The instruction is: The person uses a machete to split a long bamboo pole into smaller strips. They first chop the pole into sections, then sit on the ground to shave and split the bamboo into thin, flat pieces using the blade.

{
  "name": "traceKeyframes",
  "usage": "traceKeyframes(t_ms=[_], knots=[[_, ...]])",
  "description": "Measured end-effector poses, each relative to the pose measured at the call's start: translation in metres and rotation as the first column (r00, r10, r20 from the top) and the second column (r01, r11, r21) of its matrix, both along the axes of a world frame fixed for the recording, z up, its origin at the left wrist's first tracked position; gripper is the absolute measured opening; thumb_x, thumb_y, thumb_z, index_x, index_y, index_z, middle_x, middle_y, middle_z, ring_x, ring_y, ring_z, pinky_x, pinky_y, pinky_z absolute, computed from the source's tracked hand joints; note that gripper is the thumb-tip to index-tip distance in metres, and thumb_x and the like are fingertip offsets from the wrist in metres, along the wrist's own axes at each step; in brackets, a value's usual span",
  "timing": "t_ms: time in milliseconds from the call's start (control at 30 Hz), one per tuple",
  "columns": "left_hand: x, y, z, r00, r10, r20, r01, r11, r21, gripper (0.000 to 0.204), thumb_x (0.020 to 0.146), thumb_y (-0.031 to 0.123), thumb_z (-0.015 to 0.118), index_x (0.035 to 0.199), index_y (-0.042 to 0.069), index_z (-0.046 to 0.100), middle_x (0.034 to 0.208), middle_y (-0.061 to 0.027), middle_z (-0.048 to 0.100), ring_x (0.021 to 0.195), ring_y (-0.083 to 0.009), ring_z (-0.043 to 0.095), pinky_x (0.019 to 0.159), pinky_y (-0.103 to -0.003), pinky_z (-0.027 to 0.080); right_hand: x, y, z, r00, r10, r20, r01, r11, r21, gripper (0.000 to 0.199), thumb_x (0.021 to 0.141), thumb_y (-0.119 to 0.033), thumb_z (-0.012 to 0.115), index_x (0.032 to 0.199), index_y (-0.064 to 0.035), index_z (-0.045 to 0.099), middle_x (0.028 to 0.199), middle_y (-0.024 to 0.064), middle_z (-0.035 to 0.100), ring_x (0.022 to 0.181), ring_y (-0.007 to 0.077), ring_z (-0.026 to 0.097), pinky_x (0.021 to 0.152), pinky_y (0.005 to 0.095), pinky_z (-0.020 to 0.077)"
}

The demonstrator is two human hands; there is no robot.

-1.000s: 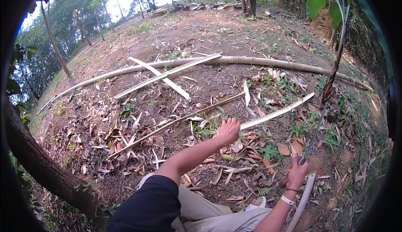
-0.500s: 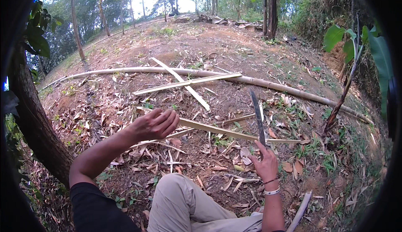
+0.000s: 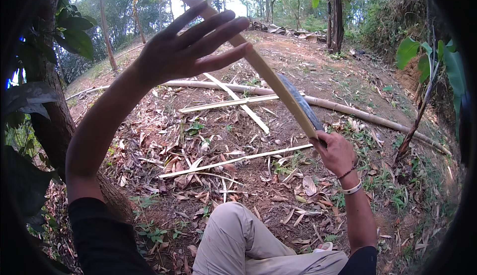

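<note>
My left hand (image 3: 191,49) is raised high, its fingers stretched out and apart, the fingertips overlapping the near side of a split bamboo strip (image 3: 271,76). The strip slants up and leftward from my right hand (image 3: 338,156), and its upper end is blurred. My right hand is closed around the strip's lower end and a machete. The machete's dark blade (image 3: 301,99) runs along the strip's right side, partly hidden by it; the handle is inside my fist. Beneath, a thin pale bamboo strip (image 3: 236,161) lies on the leaf litter.
Two crossed bamboo strips (image 3: 228,103) lie farther off, against a long bamboo pole (image 3: 353,108) that stretches across the slope. A tree trunk (image 3: 54,121) stands close at left, and a young banana plant (image 3: 417,106) at right. My bent knee (image 3: 231,225) is in front.
The bamboo strip has swung up from low and level to a steep slant. My left hand has risen and its fingers have spread. My right hand now grips the strip together with the machete.
</note>
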State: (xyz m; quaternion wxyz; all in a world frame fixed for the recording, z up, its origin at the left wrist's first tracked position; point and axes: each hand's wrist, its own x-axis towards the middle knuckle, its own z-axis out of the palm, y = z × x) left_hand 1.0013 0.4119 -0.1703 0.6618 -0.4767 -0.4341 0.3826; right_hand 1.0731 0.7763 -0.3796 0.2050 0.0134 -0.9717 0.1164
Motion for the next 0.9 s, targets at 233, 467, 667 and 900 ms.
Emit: traceKeyframes(t_ms=[233,467,667,900], knots=[[-0.015,0.12,-0.177,-0.045,-0.599,0.799,-0.171,0.793,0.585,0.052,0.095,0.039,0.058,0.133,0.006,0.048,0.129,-0.0187,0.058,0.118,-0.0299,0.057,0.1,-0.043,0.048,-0.014,0.098,0.111,0.908,0.133,-0.397,-0.392,0.606,-0.692,0.033,0.096,-0.032,0.064,0.108,-0.0016,0.065,0.072,-0.0017,0.059,0.043,0.006,0.046,0.04,0.0213,0.0363],[0.024,0.239,-0.343,-0.712,-0.407,0.572,-0.23,0.905,0.358,0.07,0.096,0.053,0.05,0.146,0.007,0.035,0.14,-0.0229,0.046,0.133,-0.0366,0.042,0.113,-0.049,0.028,0.02,0.147,0.161,0.947,-0.141,-0.289,-0.206,0.423,-0.882,0.034,0.092,-0.045,0.065,0.102,-0.0128,0.059,0.068,-0.0048,0.047,0.049,0.0052,0.044,0.041,0.0198,0.0364],[0.037,0.284,-0.397,-0.757,-0.596,0.268,-0.453,0.774,0.442,0.052,0.094,0.036,0.065,0.129,0.002,0.049,0.094,-0.0157,0.069,0.079,-0.0192,0.069,0.069,-0.034,0.055,-0.013,0.241,0.146,0.98,-0.092,-0.176,-0.144,0.277,-0.95,0.034,0.093,-0.045,0.064,0.097,-0.0125,0.055,0.071,-0.004,0.045,0.052,0.0033,0.04,0.042,0.018,0.0349],[0.053,0.262,-0.396,-0.829,-0.338,-0.446,-0.438,0.888,0.141,0.03,0.1,0.035,0.054,0.108,0.005,0.055,0.059,-0.0021,0.056,0.043,-0.0094,0.051,0.039,-0.025,0.041,-0.004,0.272,0.036,0.962,-0.261,-0.083,0.027,0.394,-0.919,0.077,0.086,-0.055,0.068,0.144,-0.0148,0.036,0.076,0.0021,0.048,0.052,0.0038,0.042,0.042,0.0191,0.0375]])
